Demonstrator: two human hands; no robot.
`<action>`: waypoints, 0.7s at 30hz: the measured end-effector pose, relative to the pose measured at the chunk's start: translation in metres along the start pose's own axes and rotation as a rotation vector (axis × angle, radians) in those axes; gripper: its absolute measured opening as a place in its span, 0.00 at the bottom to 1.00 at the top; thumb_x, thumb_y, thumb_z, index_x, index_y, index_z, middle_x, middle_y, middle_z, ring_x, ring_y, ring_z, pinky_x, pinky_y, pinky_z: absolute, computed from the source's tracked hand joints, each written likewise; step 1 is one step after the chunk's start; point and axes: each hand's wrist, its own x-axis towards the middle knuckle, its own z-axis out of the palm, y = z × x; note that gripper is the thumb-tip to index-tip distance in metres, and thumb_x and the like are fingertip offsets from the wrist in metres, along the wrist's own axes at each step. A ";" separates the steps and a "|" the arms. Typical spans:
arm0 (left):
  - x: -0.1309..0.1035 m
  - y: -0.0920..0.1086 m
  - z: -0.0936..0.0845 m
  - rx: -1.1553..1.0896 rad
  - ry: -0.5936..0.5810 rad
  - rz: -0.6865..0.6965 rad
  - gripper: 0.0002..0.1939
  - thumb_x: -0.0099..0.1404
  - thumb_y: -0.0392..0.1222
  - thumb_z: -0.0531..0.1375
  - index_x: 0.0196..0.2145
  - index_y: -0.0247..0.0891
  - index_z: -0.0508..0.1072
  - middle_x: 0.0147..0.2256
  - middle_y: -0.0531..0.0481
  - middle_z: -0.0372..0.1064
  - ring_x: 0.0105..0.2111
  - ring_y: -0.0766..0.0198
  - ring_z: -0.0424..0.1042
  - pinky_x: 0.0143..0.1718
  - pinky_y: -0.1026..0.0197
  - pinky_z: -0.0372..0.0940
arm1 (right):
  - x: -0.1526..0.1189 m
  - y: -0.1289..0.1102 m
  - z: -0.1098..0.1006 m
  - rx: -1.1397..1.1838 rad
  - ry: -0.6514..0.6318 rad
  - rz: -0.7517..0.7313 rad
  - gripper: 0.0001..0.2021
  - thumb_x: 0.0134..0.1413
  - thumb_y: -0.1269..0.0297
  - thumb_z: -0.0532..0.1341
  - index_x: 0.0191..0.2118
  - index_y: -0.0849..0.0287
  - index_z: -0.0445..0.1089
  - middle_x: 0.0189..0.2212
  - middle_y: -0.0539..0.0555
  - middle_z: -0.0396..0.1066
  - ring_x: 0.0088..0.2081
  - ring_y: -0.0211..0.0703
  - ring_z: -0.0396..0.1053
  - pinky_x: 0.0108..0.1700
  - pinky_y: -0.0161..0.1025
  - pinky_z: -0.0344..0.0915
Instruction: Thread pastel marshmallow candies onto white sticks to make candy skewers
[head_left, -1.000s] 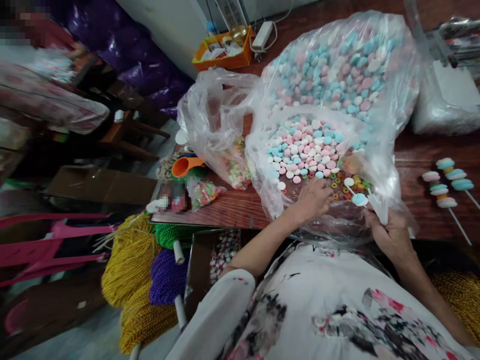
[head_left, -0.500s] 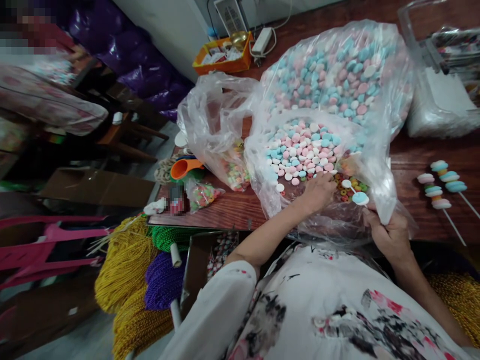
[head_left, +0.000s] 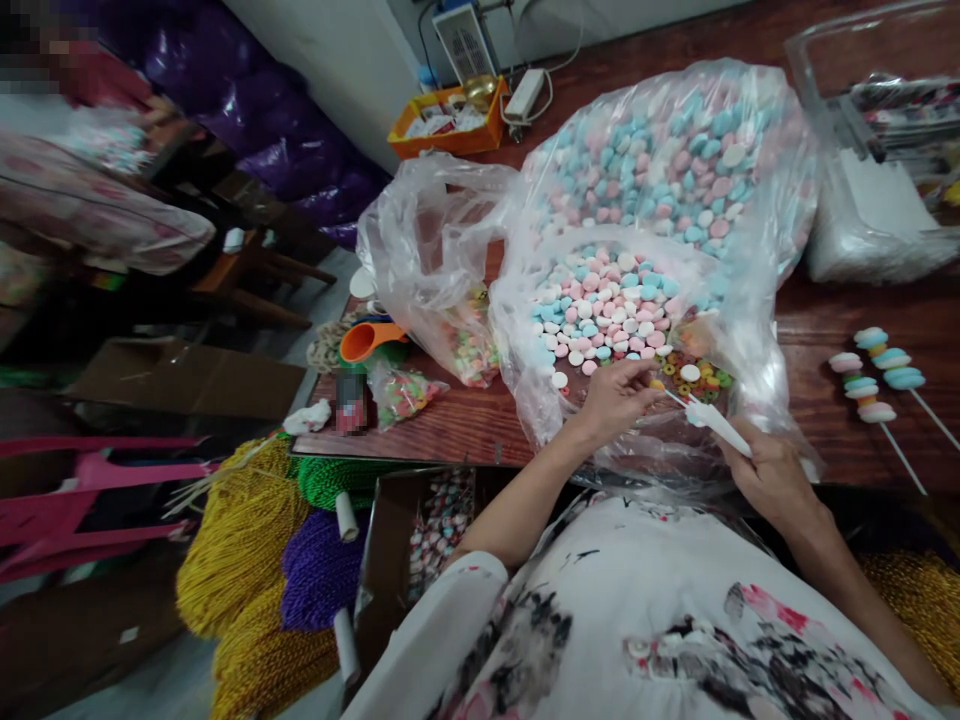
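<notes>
My right hand (head_left: 772, 465) is closed on a white stick tool (head_left: 724, 428) that points up and left, with a pale blue and white piece (head_left: 697, 412) near its tip. At the thin end of the stick, my left hand (head_left: 619, 400) pinches a small yellow-orange ring (head_left: 658, 386). Both hands are over the open mouth of a clear plastic bag (head_left: 517, 300). Pink, blue and white discs (head_left: 615, 310) lie in it, beside small coloured rings (head_left: 701, 378). On the right lie two skewers (head_left: 862, 388) (head_left: 890, 358) of stacked discs and rings.
A second plastic bag (head_left: 420, 230), an orange scoop (head_left: 367, 341) and a small bag of rings (head_left: 401, 395) are on the left. Behind stand an orange tray (head_left: 450, 140) and a power strip (head_left: 525, 95). A clear container (head_left: 862, 240) is at the right. A person sits far left.
My left hand has come up out of the rings with one and moved slightly left. My right hand has turned the stick toward it. The view has shifted slightly.
</notes>
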 end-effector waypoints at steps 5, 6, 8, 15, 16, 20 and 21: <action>-0.011 0.007 -0.016 0.119 -0.019 0.267 0.11 0.68 0.46 0.65 0.41 0.36 0.80 0.36 0.44 0.79 0.36 0.62 0.77 0.40 0.60 0.71 | 0.003 -0.007 -0.001 0.069 0.004 -0.047 0.12 0.66 0.60 0.56 0.38 0.57 0.77 0.20 0.49 0.70 0.20 0.39 0.65 0.26 0.36 0.59; -0.012 0.008 -0.018 0.144 -0.010 0.311 0.11 0.69 0.46 0.64 0.41 0.35 0.80 0.36 0.43 0.79 0.37 0.62 0.77 0.41 0.60 0.72 | 0.003 -0.009 -0.003 0.096 0.027 -0.062 0.12 0.66 0.61 0.57 0.39 0.57 0.78 0.20 0.48 0.70 0.20 0.38 0.65 0.25 0.35 0.59; -0.013 0.007 -0.020 0.185 0.003 0.369 0.11 0.71 0.46 0.61 0.40 0.35 0.80 0.36 0.43 0.78 0.38 0.62 0.77 0.42 0.60 0.72 | 0.003 -0.014 -0.006 0.141 0.052 -0.106 0.11 0.66 0.62 0.58 0.39 0.57 0.78 0.21 0.48 0.71 0.19 0.37 0.64 0.25 0.34 0.60; -0.017 0.009 -0.024 0.289 -0.011 0.422 0.13 0.74 0.45 0.56 0.41 0.36 0.78 0.36 0.43 0.75 0.38 0.62 0.76 0.40 0.62 0.72 | 0.003 -0.019 -0.013 0.140 0.029 -0.146 0.10 0.65 0.65 0.58 0.39 0.57 0.78 0.22 0.49 0.73 0.20 0.38 0.66 0.27 0.35 0.62; -0.018 0.011 -0.024 0.306 -0.029 0.422 0.13 0.75 0.45 0.56 0.41 0.36 0.78 0.37 0.43 0.75 0.38 0.63 0.76 0.41 0.62 0.72 | 0.002 -0.018 -0.013 0.114 0.010 -0.143 0.11 0.65 0.65 0.57 0.39 0.57 0.78 0.23 0.49 0.73 0.21 0.39 0.67 0.26 0.35 0.61; -0.020 0.018 -0.029 0.426 -0.145 0.422 0.13 0.75 0.41 0.54 0.41 0.36 0.77 0.39 0.43 0.74 0.40 0.63 0.75 0.42 0.62 0.71 | 0.000 -0.013 -0.011 0.014 -0.075 -0.130 0.12 0.63 0.67 0.56 0.40 0.54 0.78 0.23 0.49 0.74 0.22 0.42 0.70 0.25 0.36 0.59; -0.020 0.020 -0.029 0.472 -0.176 0.423 0.12 0.75 0.39 0.53 0.41 0.36 0.77 0.39 0.43 0.74 0.40 0.63 0.75 0.42 0.62 0.71 | 0.000 -0.012 -0.011 -0.011 -0.083 -0.134 0.12 0.62 0.68 0.56 0.41 0.54 0.78 0.23 0.49 0.75 0.22 0.43 0.71 0.26 0.37 0.60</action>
